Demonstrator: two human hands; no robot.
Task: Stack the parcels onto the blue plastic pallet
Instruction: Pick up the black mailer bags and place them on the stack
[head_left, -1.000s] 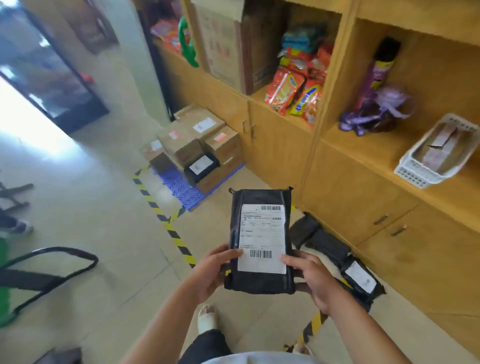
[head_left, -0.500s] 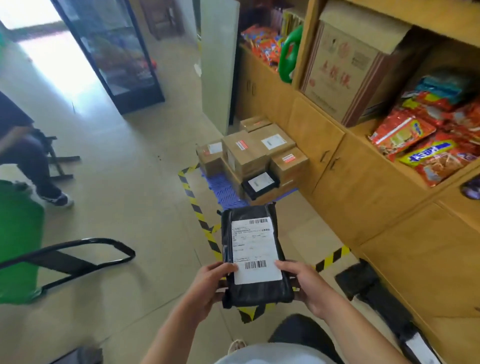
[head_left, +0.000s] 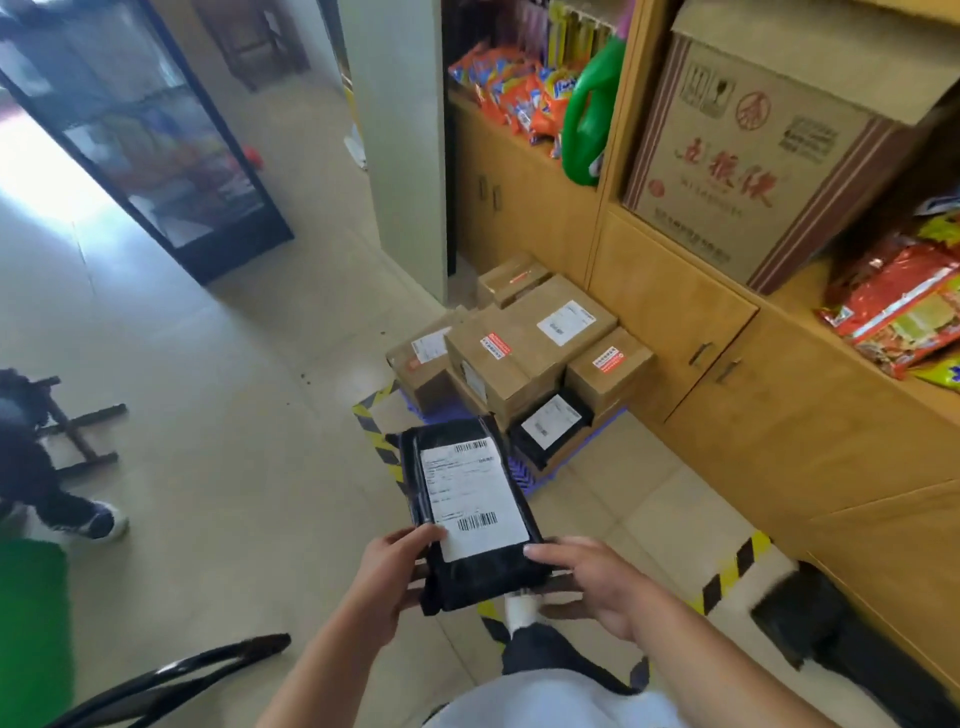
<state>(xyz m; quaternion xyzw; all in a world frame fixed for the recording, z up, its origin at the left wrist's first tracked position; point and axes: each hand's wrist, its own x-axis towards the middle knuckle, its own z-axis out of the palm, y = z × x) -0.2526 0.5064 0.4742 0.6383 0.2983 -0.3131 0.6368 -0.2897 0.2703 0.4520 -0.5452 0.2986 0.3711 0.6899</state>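
Black, crinkly plastic parcel (head_left: 470, 512) (white paper label on top) is pinched at its near end by left hand (head_left: 390, 566) and right hand (head_left: 597, 579).

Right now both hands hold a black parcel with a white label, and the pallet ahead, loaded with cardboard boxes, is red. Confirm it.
The pallet is blue, not red; the head view shows it. The rest stands: the left hand and right hand hold the black parcel with a white label, and cardboard boxes load the pallet ahead.
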